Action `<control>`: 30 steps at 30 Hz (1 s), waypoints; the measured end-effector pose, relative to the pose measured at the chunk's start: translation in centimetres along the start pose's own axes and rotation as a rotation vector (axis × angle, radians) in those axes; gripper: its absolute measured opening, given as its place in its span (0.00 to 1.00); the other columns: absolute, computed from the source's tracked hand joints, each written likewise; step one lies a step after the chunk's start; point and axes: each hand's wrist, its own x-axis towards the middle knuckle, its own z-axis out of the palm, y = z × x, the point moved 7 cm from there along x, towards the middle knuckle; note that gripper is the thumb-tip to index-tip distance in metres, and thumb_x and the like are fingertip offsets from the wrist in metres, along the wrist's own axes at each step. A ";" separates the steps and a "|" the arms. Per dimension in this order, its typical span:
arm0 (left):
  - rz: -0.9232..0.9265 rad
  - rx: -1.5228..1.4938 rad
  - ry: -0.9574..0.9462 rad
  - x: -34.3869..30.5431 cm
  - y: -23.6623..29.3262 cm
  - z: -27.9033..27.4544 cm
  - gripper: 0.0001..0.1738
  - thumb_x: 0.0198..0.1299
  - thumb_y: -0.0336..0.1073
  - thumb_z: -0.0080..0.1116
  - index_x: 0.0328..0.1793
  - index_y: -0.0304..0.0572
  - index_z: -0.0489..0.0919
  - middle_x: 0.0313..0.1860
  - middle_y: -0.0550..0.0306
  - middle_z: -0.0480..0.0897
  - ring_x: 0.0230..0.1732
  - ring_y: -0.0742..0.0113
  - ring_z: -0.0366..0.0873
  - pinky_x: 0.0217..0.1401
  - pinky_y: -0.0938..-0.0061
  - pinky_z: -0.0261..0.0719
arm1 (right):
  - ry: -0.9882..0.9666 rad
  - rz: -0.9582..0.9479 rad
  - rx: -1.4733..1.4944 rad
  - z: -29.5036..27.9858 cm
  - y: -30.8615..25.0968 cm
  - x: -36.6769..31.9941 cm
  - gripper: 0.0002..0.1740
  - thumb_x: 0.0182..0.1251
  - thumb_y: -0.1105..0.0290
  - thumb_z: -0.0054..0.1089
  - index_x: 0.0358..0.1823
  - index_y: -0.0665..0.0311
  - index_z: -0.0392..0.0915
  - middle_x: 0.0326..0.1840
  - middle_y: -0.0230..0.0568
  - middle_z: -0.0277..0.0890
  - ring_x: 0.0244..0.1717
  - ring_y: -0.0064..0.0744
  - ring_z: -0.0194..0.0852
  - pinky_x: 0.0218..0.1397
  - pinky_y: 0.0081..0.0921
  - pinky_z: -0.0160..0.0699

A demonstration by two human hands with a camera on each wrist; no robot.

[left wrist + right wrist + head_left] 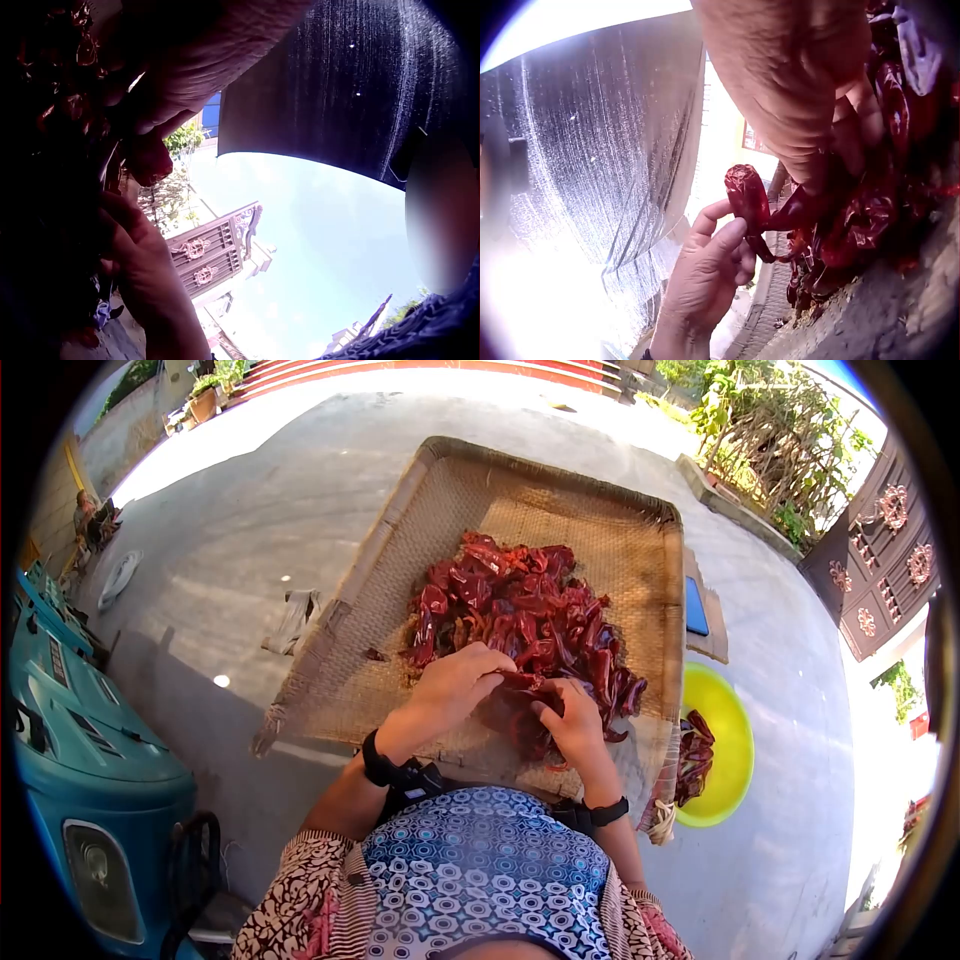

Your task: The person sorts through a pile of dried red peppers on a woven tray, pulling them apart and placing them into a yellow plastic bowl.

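Observation:
Over the near side of a pile of dried red peppers [510, 600], my two hands are close together. My left hand [450, 685] pinches a dark red dried pepper [748, 199] between thumb and fingers, its wrinkled end pointing up in the right wrist view. My right hand [578, 730] has thumb and fingers curled at the other end of the same pepper, partly hidden by the back of the hand in its own wrist view. The peppers lie in a large woven tray [390, 575] in front of the body. Much of the left wrist view is dark.
A yellow-green basin [735, 745] holding more peppers [694, 758] stands right of the tray. A blue flat object [696, 606] lies on cardboard [712, 630] beyond it. A teal vehicle [100, 760] is at the left. Grey cloth [292, 622] lies on the concrete floor.

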 end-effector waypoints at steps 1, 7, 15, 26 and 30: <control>-0.024 -0.028 0.001 0.0 -0.2 0.0 0.10 0.62 0.28 0.58 0.49 0.46 0.81 0.42 0.54 0.79 0.40 0.58 0.80 0.40 0.69 0.78 | -0.011 0.041 0.025 0.0 0.1 0.0 0.15 0.62 0.68 0.63 0.50 0.61 0.78 0.49 0.40 0.76 0.46 0.43 0.76 0.50 0.30 0.75; -0.265 -0.409 0.080 -0.2 -3.0 0.1 0.11 0.68 0.29 0.54 0.55 0.44 0.76 0.42 0.61 0.79 0.31 0.75 0.77 0.33 0.80 0.74 | 0.013 0.070 0.395 -0.7 0.6 -0.6 0.09 0.62 0.74 0.64 0.44 0.65 0.79 0.42 0.34 0.76 0.39 0.26 0.73 0.43 0.22 0.73; -0.455 -0.829 -0.043 -0.6 -4.2 1.6 0.11 0.71 0.32 0.53 0.58 0.46 0.71 0.41 0.65 0.78 0.27 0.81 0.74 0.27 0.85 0.69 | 0.191 0.263 0.816 -2.8 3.9 -2.1 0.11 0.70 0.67 0.61 0.49 0.62 0.76 0.38 0.29 0.78 0.33 0.17 0.74 0.35 0.16 0.76; -0.476 -0.977 -0.173 -0.9 -3.4 3.5 0.12 0.72 0.35 0.53 0.58 0.47 0.72 0.37 0.69 0.77 0.27 0.82 0.72 0.28 0.86 0.68 | 0.613 0.239 1.555 -8.9 8.7 -5.2 0.23 0.77 0.49 0.46 0.53 0.62 0.75 0.41 0.32 0.76 0.34 0.25 0.69 0.36 0.26 0.73; -0.416 -0.961 -0.355 -0.9 -1.2 4.8 0.09 0.71 0.34 0.53 0.55 0.47 0.74 0.36 0.69 0.76 0.29 0.83 0.71 0.31 0.85 0.69 | 0.228 0.228 1.140 -4.8 3.5 -3.1 0.21 0.80 0.56 0.40 0.58 0.64 0.73 0.34 0.37 0.75 0.28 0.24 0.70 0.32 0.21 0.73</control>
